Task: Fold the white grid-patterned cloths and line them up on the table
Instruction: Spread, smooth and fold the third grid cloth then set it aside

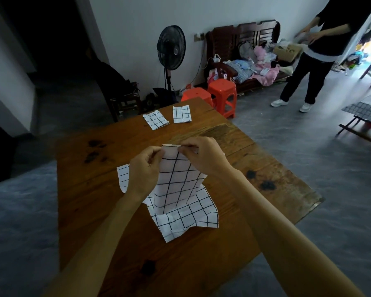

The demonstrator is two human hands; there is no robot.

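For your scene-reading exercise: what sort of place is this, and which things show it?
Probably a home living room: a wooden bench piled with clothes, a standing fan and red plastic stools beside a worn wooden table.

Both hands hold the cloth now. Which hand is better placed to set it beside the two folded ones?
Probably the right hand: the free wooden table beside the two folded grid-patterned cloths lies on its side.

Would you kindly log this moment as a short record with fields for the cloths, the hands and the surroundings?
held cloth: lifted by its top edge, lower part draped on the unfolded cloth
left hand: pinches the top left corner
right hand: pinches the top right corner
folded cloths: two, one beside the other, at the far edge of the table
background: fan, two red stools
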